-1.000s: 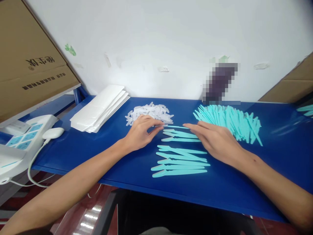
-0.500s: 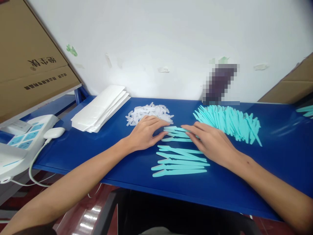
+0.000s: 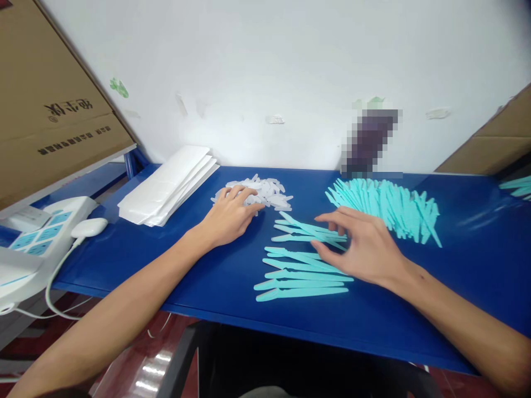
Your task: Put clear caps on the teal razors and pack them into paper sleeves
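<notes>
My left hand (image 3: pixel 231 214) rests with fingers spread on the near left side of a pile of small translucent white caps (image 3: pixel 271 192). Whether a fingertip has a cap under it is hidden. Over the right ends of a loose row of turquoise eyebrow razors (image 3: pixel 305 275), my right hand (image 3: pixel 365 243) is open, thumb and fingers apart, holding nothing. The farthest razor (image 3: pixel 298 223) in this row lies slantwise across its neighbours. Behind my right hand spreads a dense heap of turquoise razors (image 3: pixel 394 207), partly covered by the hand.
A stack of white bags or envelopes (image 3: pixel 166 185) lies on the blue table (image 3: pixel 199 293) at the left. Beyond it are a white power strip (image 3: pixel 53 232) with a plug and cable, and a large cardboard box (image 3: pixel 62 110). A white wall (image 3: pixel 265 66) stands behind.
My left hand has moved left from the razors onto the cap pile. My right hand has let go of a razor, now lying slanted, and its fingers have opened.
</notes>
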{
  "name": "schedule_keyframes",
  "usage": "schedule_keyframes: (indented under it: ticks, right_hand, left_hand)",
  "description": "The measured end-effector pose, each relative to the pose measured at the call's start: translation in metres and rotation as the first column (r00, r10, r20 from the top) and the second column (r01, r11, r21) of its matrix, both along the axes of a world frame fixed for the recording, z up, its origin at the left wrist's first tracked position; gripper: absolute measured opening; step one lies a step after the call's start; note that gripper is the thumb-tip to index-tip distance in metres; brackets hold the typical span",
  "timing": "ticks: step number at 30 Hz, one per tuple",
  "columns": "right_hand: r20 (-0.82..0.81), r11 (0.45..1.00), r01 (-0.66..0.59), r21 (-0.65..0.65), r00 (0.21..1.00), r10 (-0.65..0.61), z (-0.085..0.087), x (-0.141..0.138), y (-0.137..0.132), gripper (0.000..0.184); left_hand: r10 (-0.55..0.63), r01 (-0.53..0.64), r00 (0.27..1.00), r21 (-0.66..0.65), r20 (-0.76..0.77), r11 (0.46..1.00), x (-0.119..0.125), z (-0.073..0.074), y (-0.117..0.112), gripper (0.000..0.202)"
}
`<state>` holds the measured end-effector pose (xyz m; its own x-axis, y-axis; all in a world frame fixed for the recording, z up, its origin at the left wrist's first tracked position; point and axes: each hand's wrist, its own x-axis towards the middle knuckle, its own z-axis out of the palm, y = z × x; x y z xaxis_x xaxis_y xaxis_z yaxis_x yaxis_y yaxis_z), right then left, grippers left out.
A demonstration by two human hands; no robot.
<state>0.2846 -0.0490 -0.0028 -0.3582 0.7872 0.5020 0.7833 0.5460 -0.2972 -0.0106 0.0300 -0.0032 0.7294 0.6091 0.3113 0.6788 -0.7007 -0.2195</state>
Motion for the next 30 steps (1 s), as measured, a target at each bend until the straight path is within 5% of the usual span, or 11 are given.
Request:
schedule_keyframes:
  ticks: [6,9,16,22,30]
  right_hand:
    - [0.143,0.947,-0.245,-0.209,0.950,0.278,0.012,-0.005,-0.008,0.024]
    - [0.170,0.919,-0.258,-0.299,0.933,0.317,0.013,-0.008,-0.008,0.024]
    - [0.133,0.909,-0.271,-0.318,0.936,0.326,0.009,-0.008,-0.007,0.031]
    - [0.000,0.963,-0.164,-0.215,0.986,0.168,0.003,0.001,-0.001,0.021]
    - [0.032,0.971,-0.062,-0.232,0.997,0.071,0.000,0.007,0.005,0.021]
  left_hand:
    - [-0.015,0.014,1.000,-0.027,-0.013,1.000,-0.001,-0.004,0.002,0.033]
    - [-0.025,0.026,0.999,-0.034,0.026,0.999,0.000,-0.007,0.003,0.033]
    - [-0.110,0.121,0.987,-0.088,0.120,0.989,0.001,-0.008,0.005,0.032]
    - [-0.119,0.128,0.984,-0.066,0.131,0.990,0.001,-0.008,0.007,0.027]
    - [-0.159,0.172,0.973,-0.071,0.165,0.982,0.002,-0.006,0.004,0.023]
